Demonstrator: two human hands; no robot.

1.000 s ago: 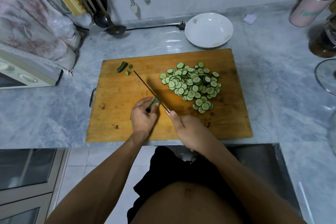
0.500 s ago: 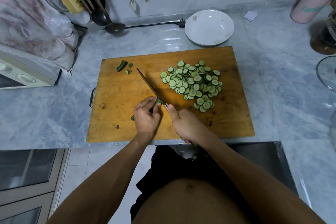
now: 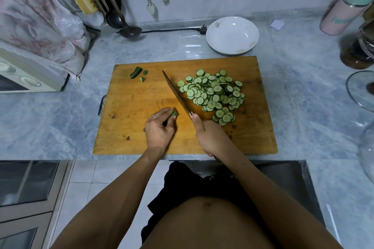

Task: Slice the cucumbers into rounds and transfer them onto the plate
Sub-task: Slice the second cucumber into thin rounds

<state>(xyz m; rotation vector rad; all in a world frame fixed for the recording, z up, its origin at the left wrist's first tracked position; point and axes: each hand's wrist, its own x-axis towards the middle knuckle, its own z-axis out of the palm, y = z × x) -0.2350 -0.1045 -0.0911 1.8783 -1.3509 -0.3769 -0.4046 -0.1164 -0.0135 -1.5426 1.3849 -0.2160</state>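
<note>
A wooden cutting board (image 3: 141, 95) lies on the marble counter. My left hand (image 3: 158, 128) grips a short green cucumber stub (image 3: 174, 114) near the board's front middle; most of the stub is hidden under my fingers. My right hand (image 3: 210, 137) holds a knife (image 3: 176, 93) by the handle, its blade pointing away and left, just right of the stub. A heap of cucumber rounds (image 3: 212, 95) covers the board's right half. An empty white plate (image 3: 232, 35) sits behind the board.
Cut-off cucumber ends (image 3: 136, 72) lie at the board's far left corner. A ladle (image 3: 129, 30) and a black power cord (image 3: 174, 30) lie by the wall. A pink-green bottle (image 3: 344, 10) and a glass lid (image 3: 360, 91) stand at the right, an appliance (image 3: 30, 75) at the left.
The knife has shifted slightly right, away from the cucumber stub, so a gap shows between blade and stub. My left hand still holds the stub in about the same spot.
</note>
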